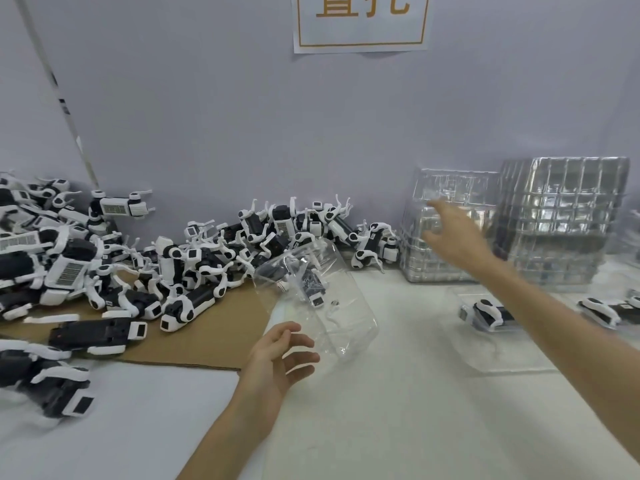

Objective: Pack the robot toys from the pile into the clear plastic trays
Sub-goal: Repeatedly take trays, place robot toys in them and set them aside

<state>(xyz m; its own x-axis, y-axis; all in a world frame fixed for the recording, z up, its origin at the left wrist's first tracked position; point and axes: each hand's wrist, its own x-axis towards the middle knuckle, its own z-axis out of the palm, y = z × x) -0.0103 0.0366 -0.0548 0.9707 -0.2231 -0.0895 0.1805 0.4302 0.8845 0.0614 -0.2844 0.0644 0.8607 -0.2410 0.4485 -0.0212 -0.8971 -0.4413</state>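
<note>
As seen from the head cam, logged grey wall across the back, white table below it. Found pile of robot dog toys, black and white, heaped at left along the wall, partly on a brown cardboard sheet. Noted empty clear plastic trays stacked at right rear against the wall: larger stack far right, smaller stack just beside it. Spotted paper sign with orange characters high on the wall, cut off by the top edge. Saw tilted tray mid-table, clear, far end raised near the pile, one toy inside. Saw flat tray on the table at right holding a packed toy, partly hidden behind the right forearm. Found left hand just beside the tilted tray's near end, fingers apart and loosely bent, gripping nothing; contact with the tray unclear. Found right hand extended in front of the smaller stack, fingers straight and spread, blurred; touch on the stack not confirmable.
</note>
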